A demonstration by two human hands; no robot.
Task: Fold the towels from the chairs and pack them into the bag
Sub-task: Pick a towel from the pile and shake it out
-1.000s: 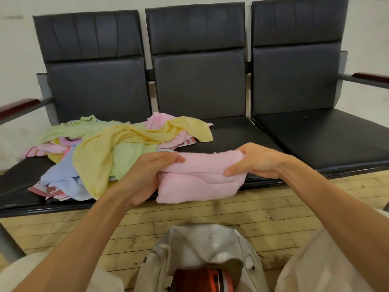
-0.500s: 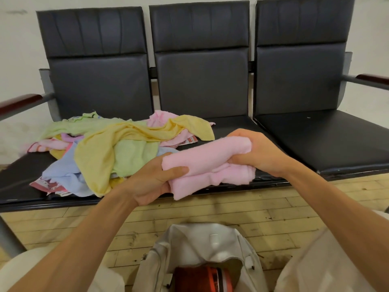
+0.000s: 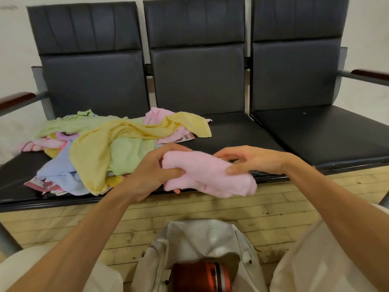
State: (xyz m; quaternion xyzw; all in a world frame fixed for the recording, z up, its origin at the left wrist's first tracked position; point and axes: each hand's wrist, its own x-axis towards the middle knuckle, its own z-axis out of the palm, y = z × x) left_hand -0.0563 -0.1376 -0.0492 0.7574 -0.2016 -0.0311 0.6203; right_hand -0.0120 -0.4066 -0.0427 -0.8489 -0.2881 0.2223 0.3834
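Facing me: three black chairs [image 3: 197,81] stand in a row against a pale wall.
Floor: pale wood boards [image 3: 210,207] run under the chairs.
Towel pile: yellow, green, blue and pink towels [image 3: 109,144] lie jumbled on the left seat and spill onto the middle one.
Bag: a white bag [image 3: 202,241] sits open on the floor between my knees, with something red [image 3: 200,277] inside.
Pink towel: it [image 3: 206,173] is folded into a thick bundle, held in the air at the middle seat's front edge.
My left hand: my fingers [image 3: 147,171] curl tight round the bundle's left end, thumb on top.
My right hand: my fingers [image 3: 252,159] are loose and spread apart; only my thumb tip touches the towel.
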